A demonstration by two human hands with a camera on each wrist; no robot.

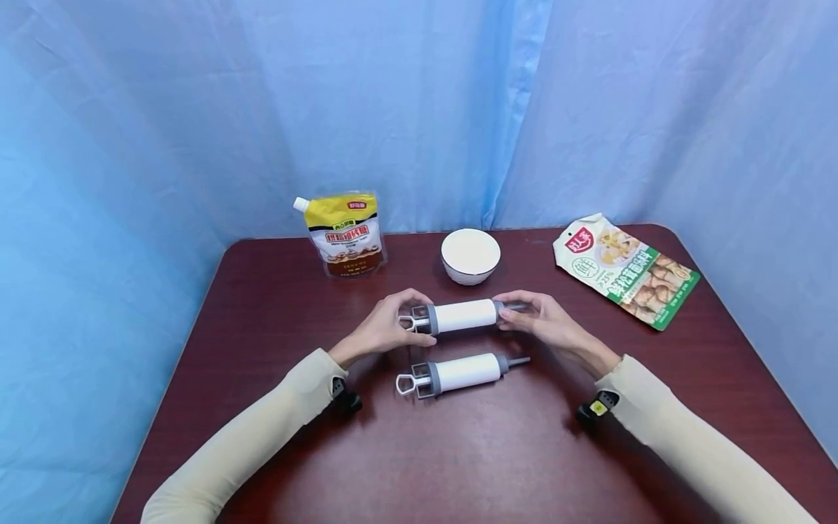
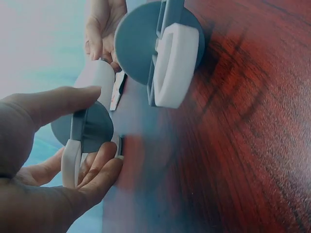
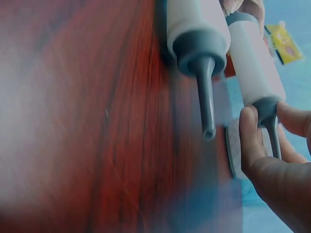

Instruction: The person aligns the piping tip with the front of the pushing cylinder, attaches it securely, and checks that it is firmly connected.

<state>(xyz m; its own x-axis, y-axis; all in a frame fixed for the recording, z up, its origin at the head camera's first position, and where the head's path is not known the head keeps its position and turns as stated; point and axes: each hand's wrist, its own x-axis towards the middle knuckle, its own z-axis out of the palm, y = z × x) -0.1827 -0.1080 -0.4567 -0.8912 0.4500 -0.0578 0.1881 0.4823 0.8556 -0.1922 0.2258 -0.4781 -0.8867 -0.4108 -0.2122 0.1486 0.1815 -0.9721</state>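
Two white-barrelled pastry syringes with grey end caps, thin grey nozzles and white pull handles are in front of me. My left hand [image 1: 386,324] grips the farther syringe [image 1: 466,315] at its handle end, thumb and fingers on either side of the grey cap [image 2: 95,128]. At the other end, my right hand [image 1: 546,320] pinches the grey nozzle cap [image 3: 266,108] between thumb and fingers. The nearer syringe [image 1: 468,372] lies on the table, roughly parallel to the held one, its nozzle [image 3: 206,104] pointing right.
Behind the syringes stands a white bowl [image 1: 470,273]. A spouted yellow, white and brown pouch [image 1: 347,236] stands at the back left. On the right lies a green and white bag [image 1: 625,269] with mushrooms printed on it. Blue curtains [image 1: 393,109] hang behind the dark red table [image 1: 275,291].
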